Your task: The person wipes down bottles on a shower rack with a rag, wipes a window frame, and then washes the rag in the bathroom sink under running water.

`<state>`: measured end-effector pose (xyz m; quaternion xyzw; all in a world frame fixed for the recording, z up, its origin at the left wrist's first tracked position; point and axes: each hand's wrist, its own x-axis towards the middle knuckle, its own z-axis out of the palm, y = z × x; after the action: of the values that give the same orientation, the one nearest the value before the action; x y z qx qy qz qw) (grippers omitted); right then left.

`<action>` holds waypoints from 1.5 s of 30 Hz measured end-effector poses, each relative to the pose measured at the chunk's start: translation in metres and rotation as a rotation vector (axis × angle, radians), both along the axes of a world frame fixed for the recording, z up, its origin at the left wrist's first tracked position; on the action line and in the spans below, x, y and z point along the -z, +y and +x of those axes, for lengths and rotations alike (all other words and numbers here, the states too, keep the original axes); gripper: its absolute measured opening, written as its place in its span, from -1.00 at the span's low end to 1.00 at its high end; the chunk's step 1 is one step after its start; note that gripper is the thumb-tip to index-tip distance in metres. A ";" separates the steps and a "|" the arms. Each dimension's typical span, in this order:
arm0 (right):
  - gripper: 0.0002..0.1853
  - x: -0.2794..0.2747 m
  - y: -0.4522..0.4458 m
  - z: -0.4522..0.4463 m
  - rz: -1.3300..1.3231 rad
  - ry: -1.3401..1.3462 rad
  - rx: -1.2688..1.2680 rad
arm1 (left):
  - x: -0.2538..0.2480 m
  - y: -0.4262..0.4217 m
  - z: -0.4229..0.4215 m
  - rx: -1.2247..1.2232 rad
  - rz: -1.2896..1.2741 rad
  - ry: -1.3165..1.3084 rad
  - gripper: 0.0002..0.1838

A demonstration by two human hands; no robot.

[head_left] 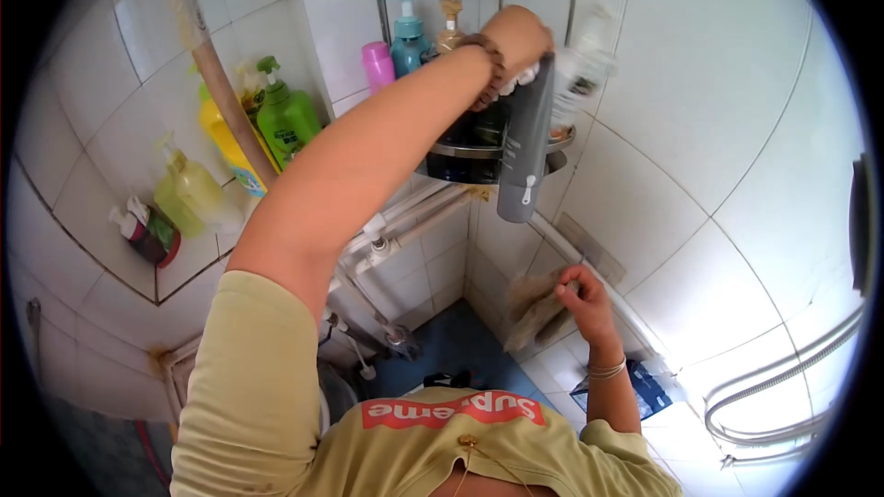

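Observation:
My left hand, with a brown bracelet at the wrist, reaches up to the corner shelf. Its fingers are closed round the upper end of a dark grey squeeze tube, which hangs in front of the shelf rim. Just right of that hand is a blurred clear-and-white bottle. Lower right, my right hand has its fingers pinched at the edge of a blurred beige cloth. The exact contact with the cloth is hard to make out.
On the shelf stand a pink bottle, a teal pump bottle and a tan pump bottle. Green and yellow bottles line the left ledge, behind a slanting pipe. A shower hose hangs right.

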<state>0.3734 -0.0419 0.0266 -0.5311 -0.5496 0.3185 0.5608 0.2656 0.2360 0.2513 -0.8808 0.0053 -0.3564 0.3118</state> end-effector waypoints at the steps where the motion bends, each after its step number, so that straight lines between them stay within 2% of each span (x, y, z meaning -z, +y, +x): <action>1: -0.89 0.004 0.001 0.000 -0.012 0.017 -0.007 | -0.004 -0.028 0.003 -0.108 -0.644 -0.076 -0.77; 2: -0.89 0.006 0.003 0.000 -0.022 0.036 -0.012 | -0.010 -0.056 0.007 -0.210 -1.287 -0.153 -0.79; 4: -0.87 0.002 0.007 0.002 -0.045 0.012 0.030 | 0.010 -0.035 0.017 -0.215 -1.193 -0.231 -0.84; 6: -0.81 -0.012 0.015 0.011 0.020 0.014 0.186 | 0.021 -0.009 0.025 -0.238 -0.383 -0.082 -0.81; 7: -0.77 -0.026 0.024 0.016 0.100 0.039 0.295 | 0.007 -0.031 0.021 -0.240 -0.996 -0.100 -0.78; 9: -0.65 -0.066 0.039 0.019 0.324 0.082 0.476 | 0.008 -0.041 0.018 -0.186 -1.018 -0.132 -0.77; 12: -0.64 -0.116 0.046 0.010 0.478 0.065 0.517 | 0.005 -0.053 0.012 -0.121 -1.100 -0.204 -0.74; 14: -0.70 -0.139 0.049 0.005 0.479 -0.165 0.562 | 0.003 -0.062 0.005 -0.027 -1.096 -0.172 -0.72; 16: -0.74 -0.157 0.061 0.009 0.477 -0.242 0.606 | 0.005 -0.070 -0.001 0.047 -1.065 -0.212 -0.74; 18: -0.72 -0.182 0.071 0.011 0.617 -0.472 0.631 | 0.003 -0.085 -0.011 0.172 -1.183 -0.312 -0.76; 20: -0.70 -0.204 0.077 0.005 0.607 -0.486 0.589 | 0.002 -0.095 -0.028 0.202 -1.123 -0.343 -0.78; 22: -0.68 -0.218 0.084 0.003 0.604 -0.502 0.550 | 0.003 -0.116 -0.052 0.338 -1.260 -0.455 -0.81; 24: -0.66 -0.228 0.093 0.003 0.516 -0.512 0.356 | 0.012 -0.132 -0.076 0.375 -1.236 -0.489 -0.83; 25: -0.66 -0.232 0.100 0.004 0.517 -0.509 0.352 | 0.017 -0.140 -0.088 0.415 -1.212 -0.516 -0.85; 27: -0.65 -0.240 0.113 0.007 0.454 -0.525 0.273 | 0.030 -0.156 -0.117 0.435 -1.325 -0.568 -0.86; 33: -0.62 -0.248 0.144 0.001 0.233 -0.319 0.065 | 0.091 -0.191 -0.190 0.340 -1.614 -0.638 -0.88; 37: -0.61 -0.254 0.155 -0.006 0.175 -0.333 0.071 | 0.130 -0.207 -0.222 0.240 -1.650 -0.775 -0.88; 39: -0.54 -0.258 0.162 0.001 0.218 -0.611 0.082 | 0.146 -0.213 -0.237 0.171 -1.659 -0.874 -0.88; 40: -0.54 -0.261 0.168 0.006 0.218 -0.611 0.076 | 0.153 -0.216 -0.243 0.167 -1.658 -0.879 -0.88; 42: -0.52 -0.262 0.179 0.015 0.260 -0.942 0.295 | 0.165 -0.222 -0.256 0.112 -1.667 -0.984 -0.88; 45: -0.51 -0.252 0.188 0.016 0.296 -1.041 0.306 | 0.176 -0.229 -0.268 0.067 -1.686 -1.045 -0.88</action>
<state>0.3890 0.1464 0.2786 -0.6075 -0.7093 -0.1511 0.3240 -0.0019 0.0067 0.0756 -0.5462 -0.3632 -0.5957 -0.4635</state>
